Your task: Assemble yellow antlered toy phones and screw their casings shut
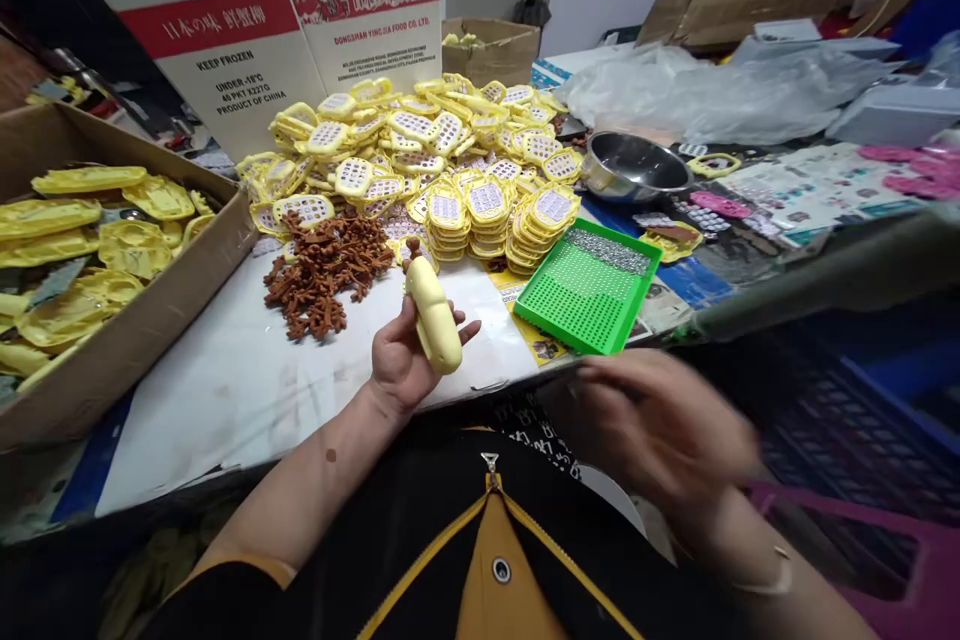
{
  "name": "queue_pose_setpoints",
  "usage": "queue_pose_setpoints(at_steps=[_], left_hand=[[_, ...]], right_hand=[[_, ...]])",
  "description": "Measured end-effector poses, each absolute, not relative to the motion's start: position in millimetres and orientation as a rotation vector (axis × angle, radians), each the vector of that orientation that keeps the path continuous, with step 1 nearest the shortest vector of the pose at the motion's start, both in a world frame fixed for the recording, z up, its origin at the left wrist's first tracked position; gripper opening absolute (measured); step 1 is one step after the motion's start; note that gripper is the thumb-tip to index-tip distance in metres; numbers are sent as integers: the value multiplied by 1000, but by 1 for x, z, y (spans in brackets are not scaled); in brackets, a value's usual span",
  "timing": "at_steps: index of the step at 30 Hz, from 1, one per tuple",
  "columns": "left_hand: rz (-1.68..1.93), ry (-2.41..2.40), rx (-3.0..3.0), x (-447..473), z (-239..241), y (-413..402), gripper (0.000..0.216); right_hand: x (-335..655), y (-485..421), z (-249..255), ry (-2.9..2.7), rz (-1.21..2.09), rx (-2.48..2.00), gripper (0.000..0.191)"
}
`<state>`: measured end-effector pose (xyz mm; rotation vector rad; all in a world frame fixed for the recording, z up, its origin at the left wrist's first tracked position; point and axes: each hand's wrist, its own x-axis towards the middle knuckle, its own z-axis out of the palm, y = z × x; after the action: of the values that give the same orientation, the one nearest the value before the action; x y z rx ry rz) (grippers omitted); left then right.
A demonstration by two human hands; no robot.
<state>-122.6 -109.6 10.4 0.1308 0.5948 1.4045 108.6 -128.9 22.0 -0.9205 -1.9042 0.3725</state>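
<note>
1. Left hand (397, 360): fingers clamped on a yellow shell (439, 325), tilted, over the near edge of the table (202, 410). Brown piece (412, 248) at the shell's far end.
2. Right hand (671, 425): motion-blurred, just nearside of the green tray (577, 315); can't tell if fingers are apart or together.
3. Green tray is right of the shell; small silvery bits (611, 250) in its far part.
4. Brown parts pile (322, 270) left and far of left hand.
5. Stacked yellow panels (487, 210) beyond the shell, bigger yellow heap (420, 128) behind.
6. Steel bowl (637, 185) far right of stacks.
7. Far left: cardboard box (176, 295) holding yellow shells (90, 250).
</note>
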Motion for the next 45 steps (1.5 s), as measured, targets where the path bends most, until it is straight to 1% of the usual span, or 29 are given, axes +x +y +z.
queue_pose_setpoints(at_steps=[1, 3, 4, 5, 6, 7, 8, 10, 11, 14, 16, 17, 18, 20, 21, 22, 24, 25, 26, 27, 28, 30, 32, 34, 39, 42, 45], left_hand=[[1410, 567, 179, -126, 8, -115, 27], [1408, 537, 263, -134, 3, -125, 22], [1398, 538, 292, -138, 1, -130, 20], [1385, 549, 314, -141, -3, -134, 19], [1375, 567, 332, -144, -6, -139, 17], [1377, 589, 349, -146, -9, -143, 15], [1386, 611, 368, -148, -13, -146, 16], [1432, 647, 416, -150, -18, -151, 25], [1458, 665, 451, -152, -20, -153, 30], [1484, 816, 629, -162, -18, -153, 40], [1460, 1089, 897, -173, -11, -152, 40], [1415, 1288, 1100, -179, -6, -152, 38], [1306, 1513, 1333, -183, -1, -153, 36], [948, 1918, 1739, -188, 5, -155, 35], [756, 2027, 1865, -188, 6, -157, 34], [598, 2069, 1946, -188, 6, -158, 32], [446, 2044, 1996, -187, 1, -160, 30], [447, 2014, 1991, -187, -2, -161, 29], [479, 1990, 1973, -188, -6, -162, 30], [527, 1967, 1948, -190, -9, -162, 30], [589, 1938, 1925, -193, -13, -162, 29], [729, 1866, 1887, -198, -18, -163, 26], [838, 1805, 1875, -201, -21, -163, 23], [900, 1789, 1898, -202, -23, -162, 17], [942, 1731, 1957, -198, -18, -156, 13], [893, 1717, 1987, -195, -13, -150, 8], [808, 1834, 1966, -206, -2, -157, 8]], right_hand=[[91, -131, 21, -2008, 336, -864, 30], [56, -131, 20, -2180, 333, -861, 64], [42, -130, 20, -2244, 320, -857, 76], [29, -129, 21, -2299, 298, -861, 85], [19, -128, 21, -2345, 261, -871, 88], [10, -127, 21, -2379, 209, -883, 86], [3, -127, 20, -2404, 151, -892, 79], [-6, -125, 16, -2426, 46, -871, 65], [-8, -124, 13, -2423, 17, -841, 60], [-8, -114, 1, -2411, 87, -774, 57], [-2, -105, -9, -2331, 221, -811, 58], [1, -101, -13, -2250, 267, -833, 62], [4, -97, -17, -2158, 280, -840, 69], [5, -92, -25, -2068, 247, -794, 82], [4, -91, -28, -2107, 229, -749, 83], [2, -90, -32, -2192, 234, -692, 76], [-4, -87, -39, -2360, 348, -609, 49], [-7, -86, -42, -2394, 441, -604, 36], [-9, -84, -44, -2393, 540, -616, 27], [-10, -82, -46, -2376, 627, -635, 22], [-10, -79, -47, -2360, 692, -651, 21], [-10, -75, -46, -2374, 754, -645, 25], [-9, -72, -43, -2435, 780, -612, 27], [-9, -70, -40, -2492, 761, -588, 23], [-15, -72, -37, -2542, 658, -571, 22], [-17, -72, -38, -2496, 778, -561, 26], [-15, -66, -39, -2295, 943, -560, 39]])
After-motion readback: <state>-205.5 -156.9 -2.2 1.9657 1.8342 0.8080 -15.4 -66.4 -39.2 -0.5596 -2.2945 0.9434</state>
